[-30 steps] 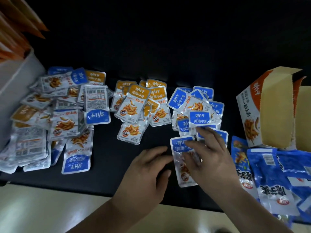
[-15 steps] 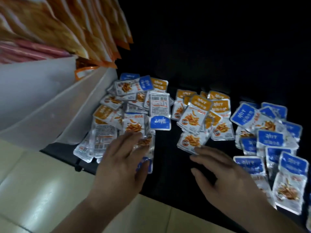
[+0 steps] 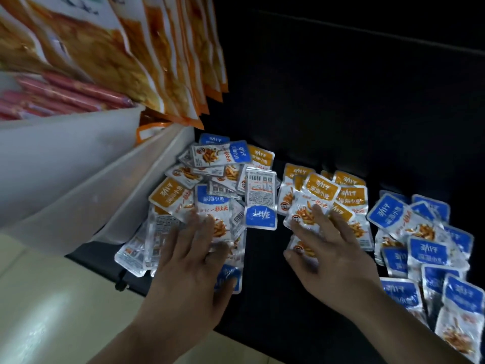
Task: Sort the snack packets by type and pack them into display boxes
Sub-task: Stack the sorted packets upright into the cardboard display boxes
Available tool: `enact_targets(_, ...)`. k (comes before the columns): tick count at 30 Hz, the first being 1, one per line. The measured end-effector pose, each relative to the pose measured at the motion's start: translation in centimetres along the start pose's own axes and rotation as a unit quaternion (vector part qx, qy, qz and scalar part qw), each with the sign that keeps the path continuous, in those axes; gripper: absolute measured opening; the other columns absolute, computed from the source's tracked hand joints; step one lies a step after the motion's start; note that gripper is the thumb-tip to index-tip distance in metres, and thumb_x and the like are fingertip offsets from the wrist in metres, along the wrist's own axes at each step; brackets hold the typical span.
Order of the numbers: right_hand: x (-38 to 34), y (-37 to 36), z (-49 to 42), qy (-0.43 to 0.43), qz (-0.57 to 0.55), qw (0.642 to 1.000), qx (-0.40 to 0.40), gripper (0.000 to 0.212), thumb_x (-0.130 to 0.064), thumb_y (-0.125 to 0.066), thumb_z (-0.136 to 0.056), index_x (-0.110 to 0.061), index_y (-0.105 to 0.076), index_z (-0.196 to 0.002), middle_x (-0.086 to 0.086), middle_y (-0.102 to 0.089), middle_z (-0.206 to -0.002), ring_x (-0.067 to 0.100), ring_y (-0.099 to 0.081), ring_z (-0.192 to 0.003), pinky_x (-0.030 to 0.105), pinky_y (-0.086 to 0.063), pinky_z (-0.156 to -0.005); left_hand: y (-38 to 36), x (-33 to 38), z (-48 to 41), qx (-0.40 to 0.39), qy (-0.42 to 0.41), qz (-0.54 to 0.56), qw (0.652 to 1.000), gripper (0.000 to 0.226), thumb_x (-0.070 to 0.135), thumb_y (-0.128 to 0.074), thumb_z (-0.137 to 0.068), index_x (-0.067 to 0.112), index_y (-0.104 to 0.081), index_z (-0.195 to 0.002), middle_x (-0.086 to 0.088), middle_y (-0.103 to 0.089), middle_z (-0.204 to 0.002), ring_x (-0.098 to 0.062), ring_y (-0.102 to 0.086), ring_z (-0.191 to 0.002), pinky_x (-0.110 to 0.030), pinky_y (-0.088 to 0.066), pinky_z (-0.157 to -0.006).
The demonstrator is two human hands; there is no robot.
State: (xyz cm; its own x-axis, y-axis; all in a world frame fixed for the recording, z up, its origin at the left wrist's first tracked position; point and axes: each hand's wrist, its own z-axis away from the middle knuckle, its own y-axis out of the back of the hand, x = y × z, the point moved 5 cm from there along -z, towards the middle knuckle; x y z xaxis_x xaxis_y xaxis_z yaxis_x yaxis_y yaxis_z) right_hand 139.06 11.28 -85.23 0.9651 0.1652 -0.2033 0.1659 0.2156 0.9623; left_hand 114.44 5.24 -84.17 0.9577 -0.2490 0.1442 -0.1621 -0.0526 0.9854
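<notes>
Here we look down on a black bench [image 3: 341, 114] that fills most of the view and carries all the snack packets. Against its left edge stand white bins [image 3: 78, 174], set side by side. Big orange bags [image 3: 126, 56] rise out of them and lean to the right, and red sausages [image 3: 68, 93] lie in the bin further left. Pale floor tiles [image 3: 52, 311] show below the bench's near edge.

The packets lie in three groups along the bench. Nearest the bins we see a mixed heap [image 3: 225, 169] of orange-topped and blue-topped ones overlapping, some face down with barcodes showing. In the middle sits a cluster of orange-topped packets [image 3: 349, 195]. At the right, apart from it, a spread of blue-topped packets [image 3: 425, 250] runs to the frame's edge.

The left hand [image 3: 189, 269] lies palm down on the near side of the mixed heap. Its grip is wide, with fingers straight and spread and the blurred tips on a face-up blue packet [image 3: 212, 206]; it holds nothing. The right hand [image 3: 333, 258] rests the same way on the near edge of the orange cluster, its grip wide, the fingers splayed and the thumb out to the left, with nothing held. Just beyond the gap between the two hands we find a single packet [image 3: 261, 203] lying back up, its blue end toward us, at the heap's right side.
</notes>
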Motion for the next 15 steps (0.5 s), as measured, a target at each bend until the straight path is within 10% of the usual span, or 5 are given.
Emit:
enact_targets(10, 0.1, 3.6, -1.5, -0.004, -0.045, 0.995, -0.088, 0.052, -0.083, -0.040, -0.086, -0.073, -0.038, -0.137, -0.036, -0.012, -0.160, 0.007, -0.009, -0.149, 0.036, -0.042, -0.101, -1.6, 2.8, -12.9, -0.164, -0.077, -0.030, 0.983, 0.082, 0.053, -0.051, -0.094, 0.032, -0.016, -0.165, 0.002, -0.006, -0.174, -0.024, 0.003, -0.161, -0.049, 0.004, -0.129)
enact_targets(15, 0.7, 3.6, -1.8, 0.014, -0.045, 0.992, -0.114, 0.058, -0.085, -0.039, -0.084, -0.071, -0.036, -0.140, -0.035, -0.010, -0.161, 0.008, -0.007, -0.151, 0.038, -0.043, -0.105, -1.4, 2.0, -10.4, -0.092, -0.040, -0.066, 0.993, 0.077, 0.067, -0.044, -0.087, 0.017, -0.057, -0.144, -0.008, -0.052, -0.152, -0.033, -0.037, -0.149, -0.057, -0.023, -0.124)
